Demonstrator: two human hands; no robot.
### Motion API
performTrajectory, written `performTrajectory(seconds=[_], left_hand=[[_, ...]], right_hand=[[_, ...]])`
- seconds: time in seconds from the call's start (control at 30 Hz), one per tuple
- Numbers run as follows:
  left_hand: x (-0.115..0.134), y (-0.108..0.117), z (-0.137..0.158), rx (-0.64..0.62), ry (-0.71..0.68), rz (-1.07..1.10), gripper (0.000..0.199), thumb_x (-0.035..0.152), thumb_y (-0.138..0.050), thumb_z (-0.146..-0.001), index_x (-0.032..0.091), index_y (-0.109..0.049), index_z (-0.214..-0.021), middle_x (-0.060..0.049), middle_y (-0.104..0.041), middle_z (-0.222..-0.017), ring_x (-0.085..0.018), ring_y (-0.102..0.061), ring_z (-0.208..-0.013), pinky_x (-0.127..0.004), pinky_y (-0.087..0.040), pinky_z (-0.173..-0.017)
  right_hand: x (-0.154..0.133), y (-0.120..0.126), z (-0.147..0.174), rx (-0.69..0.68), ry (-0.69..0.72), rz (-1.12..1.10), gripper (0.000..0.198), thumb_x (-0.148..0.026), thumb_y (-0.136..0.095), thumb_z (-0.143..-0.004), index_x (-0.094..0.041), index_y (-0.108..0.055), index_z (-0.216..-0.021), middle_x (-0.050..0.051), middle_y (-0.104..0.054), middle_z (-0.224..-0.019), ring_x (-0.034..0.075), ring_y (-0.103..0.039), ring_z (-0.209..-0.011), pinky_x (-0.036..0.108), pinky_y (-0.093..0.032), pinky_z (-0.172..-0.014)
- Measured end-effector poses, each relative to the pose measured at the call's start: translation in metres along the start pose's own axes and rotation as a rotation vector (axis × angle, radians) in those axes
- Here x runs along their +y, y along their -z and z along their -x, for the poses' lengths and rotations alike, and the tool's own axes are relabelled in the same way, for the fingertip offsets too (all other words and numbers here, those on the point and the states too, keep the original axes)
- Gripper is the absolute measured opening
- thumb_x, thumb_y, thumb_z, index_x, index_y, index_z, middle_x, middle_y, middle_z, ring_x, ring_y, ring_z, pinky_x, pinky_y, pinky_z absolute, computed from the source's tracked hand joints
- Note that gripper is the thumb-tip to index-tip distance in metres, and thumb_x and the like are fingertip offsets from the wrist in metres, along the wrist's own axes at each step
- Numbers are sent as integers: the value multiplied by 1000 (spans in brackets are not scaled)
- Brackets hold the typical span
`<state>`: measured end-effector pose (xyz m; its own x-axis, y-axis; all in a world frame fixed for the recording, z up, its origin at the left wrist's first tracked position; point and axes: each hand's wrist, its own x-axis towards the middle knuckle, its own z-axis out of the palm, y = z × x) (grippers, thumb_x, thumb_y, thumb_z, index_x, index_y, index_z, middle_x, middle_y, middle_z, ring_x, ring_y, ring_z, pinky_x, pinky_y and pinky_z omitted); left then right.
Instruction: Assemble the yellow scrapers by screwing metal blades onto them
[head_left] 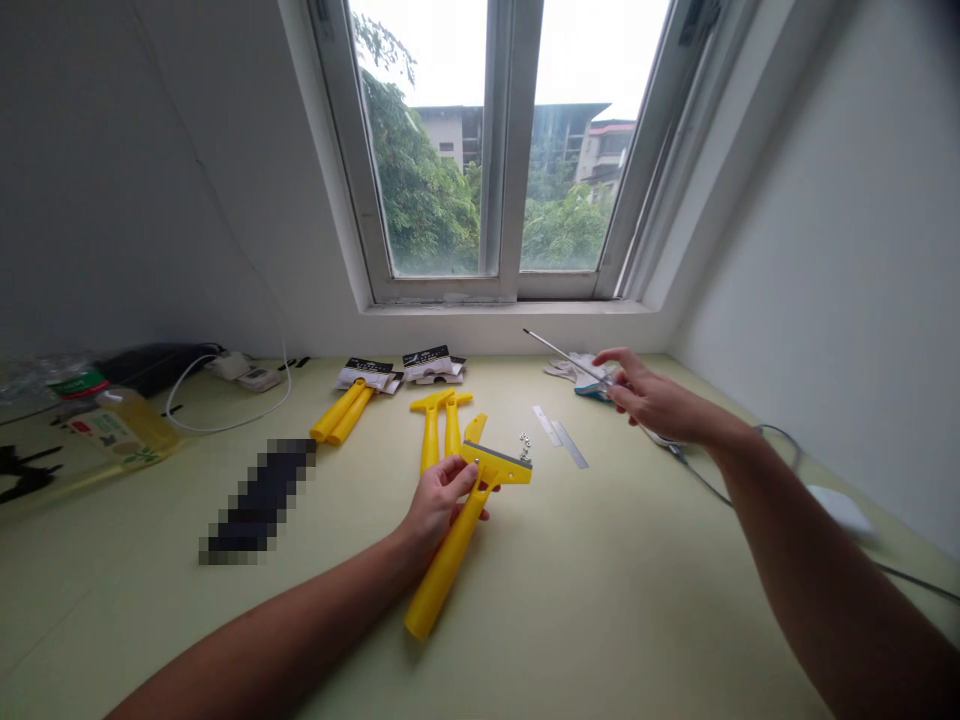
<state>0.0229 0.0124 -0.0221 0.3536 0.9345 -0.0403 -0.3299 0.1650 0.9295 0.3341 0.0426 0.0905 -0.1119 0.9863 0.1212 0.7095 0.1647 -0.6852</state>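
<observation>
My left hand [442,500] is closed around the neck of a yellow scraper [448,570], whose head with a grey blade edge points away from me. Held out to the right, my right hand [652,393] grips a thin screwdriver [564,356] with its dark tip pointing up and left. Just past the scraper's head lies a small heap of screws [525,445]. Beside them are two flat metal blades [572,444]. More yellow scraper handles [430,430] lie behind my left hand, and a loose yellow piece [475,428] sits near the held scraper's head.
Two packaged yellow scrapers [343,412] and black-and-white card packaging [433,364] lie toward the back. White gloves [581,375] are behind my right hand. A bottle of yellow liquid [112,420], a charger cable [225,425] and a blurred dark object [259,500] are at left. A grey cable [705,478] runs right.
</observation>
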Motion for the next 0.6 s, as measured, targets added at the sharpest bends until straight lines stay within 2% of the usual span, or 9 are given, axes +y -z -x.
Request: performTrajectory(seconds=[0.13,0.2,0.27,0.37,0.47,0.6], left_hand=[[0,0,-2,6,-9,-13,35,40,-65,-78,10,-59,-95,-14,-65,-97,-25,-64,-88,-27,-55,-53],[-1,0,-2,7,-13,-5,34,39,-65,-79,10,-59,-95,-14,-64,-97,-25,-64,-87,-27,-55,-53],[-1,0,-2,10,-14,5,34,40,-66,-78,11,-59,-95,-13,-64,-97,-25,-64,-87,-28,-55,-53],[-1,-1,-1,7,-8,12,35,41,-67,-76,11,-60,-93,-12,-64,-94,-25,-64,-86,-28,-54,-52],[0,-3,-2,-1,-3,17,36,42,-68,-75,11,-60,-92,-11,-64,-91,-24,-64,-83,-28,-54,-51],[0,-5,-1,-2,-16,22,39,46,-69,-73,12,-61,-90,-11,-64,-90,-23,-63,-83,-27,-54,-51]], right_hand=[[-33,-10,9,-151,25,-538,25,-34,-47,-83,-17,-58,-98,5,-60,-78,15,-58,-60,31,-52,-55],[-45,-17,12,-216,54,-776,30,-32,-43,-82,-16,-58,-103,9,-63,-85,19,-63,-69,39,-54,-68],[-54,-24,15,-259,111,-868,38,-35,-41,-82,-17,-55,-113,10,-66,-87,23,-66,-77,44,-53,-77],[-64,-35,21,-204,243,-788,42,-37,-52,-81,-19,-49,-118,8,-68,-85,24,-67,-77,45,-52,-78],[-75,-40,32,-79,367,-550,35,-33,-62,-81,-18,-51,-111,6,-68,-78,21,-66,-71,38,-53,-70],[-84,-39,51,131,483,-233,25,-37,-60,-84,-23,-54,-104,0,-62,-64,16,-59,-56,31,-49,-57]])
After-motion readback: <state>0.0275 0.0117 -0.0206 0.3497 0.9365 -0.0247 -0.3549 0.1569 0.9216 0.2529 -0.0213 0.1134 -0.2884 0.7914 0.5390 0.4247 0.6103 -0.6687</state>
